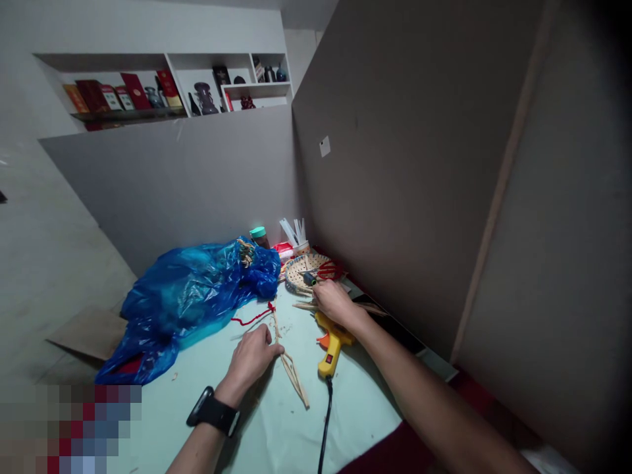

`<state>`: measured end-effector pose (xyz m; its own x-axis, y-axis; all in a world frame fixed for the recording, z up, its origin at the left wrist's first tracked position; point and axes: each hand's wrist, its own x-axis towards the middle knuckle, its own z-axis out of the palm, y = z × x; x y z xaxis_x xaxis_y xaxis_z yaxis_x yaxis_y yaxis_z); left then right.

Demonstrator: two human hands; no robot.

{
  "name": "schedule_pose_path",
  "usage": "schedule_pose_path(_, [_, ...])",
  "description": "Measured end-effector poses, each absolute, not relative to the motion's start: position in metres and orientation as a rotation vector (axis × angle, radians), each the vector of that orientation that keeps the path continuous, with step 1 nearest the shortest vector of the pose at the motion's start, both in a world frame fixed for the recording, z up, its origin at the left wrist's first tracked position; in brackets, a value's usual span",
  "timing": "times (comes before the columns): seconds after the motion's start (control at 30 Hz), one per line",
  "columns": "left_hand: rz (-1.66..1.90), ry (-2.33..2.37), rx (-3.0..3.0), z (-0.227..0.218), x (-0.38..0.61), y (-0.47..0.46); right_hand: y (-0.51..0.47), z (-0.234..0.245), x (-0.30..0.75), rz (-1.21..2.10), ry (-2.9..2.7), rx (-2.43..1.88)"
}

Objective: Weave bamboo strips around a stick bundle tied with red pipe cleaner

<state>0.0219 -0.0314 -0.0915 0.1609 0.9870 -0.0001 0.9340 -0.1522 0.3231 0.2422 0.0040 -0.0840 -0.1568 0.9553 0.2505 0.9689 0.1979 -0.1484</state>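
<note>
My left hand (254, 355) is closed at the middle of a narrow piece made of pale straw-like strips (295, 382), its thumb lying across them. The strips spread into a loop at the lower end, and a red cord (254, 320) is tied at the upper end. My right hand (333, 301) reaches forward with curled fingers beside the front rim of a round woven basket (296, 288). Whatever its fingertips grip is hidden. Loose pale strips (303, 306) lie beside that hand. Below it, a yellow hot glue gun (332, 349) with an orange trigger rests on the table.
A large blue plastic bag (197, 289) covers the left rear of the pale green tabletop (197, 421). A jar with a teal lid (258, 232) and a cup of white sticks (301, 248) stand behind. The glue gun's black cable (326, 421) runs toward me. A grey panel (409, 164) rises on the right.
</note>
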Motion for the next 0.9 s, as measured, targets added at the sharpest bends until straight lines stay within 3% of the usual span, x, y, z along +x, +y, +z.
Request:
schedule_pose_path(0.53, [0.587, 1.458, 1.615, -0.095, 0.010, -0.031, -0.015, -0.060, 0.228, -0.028, -2.171, -1.750])
schedule_pose_path(0.67, [0.649, 1.214, 1.318, -0.092, 0.007, -0.038, -0.028, -0.056, 0.210, 0.215, -2.314, -1.584])
schedule_pose_path(0.8, [0.735, 1.069, 1.104, -0.097, 0.010, -0.042, -0.043, -0.063, 0.190, 0.746, -2.356, -1.412])
schedule_pose_path(0.9, [0.781, 1.022, 1.003, -0.102, 0.013, -0.045, -0.046, -0.070, 0.181, 0.877, -2.330, -1.421])
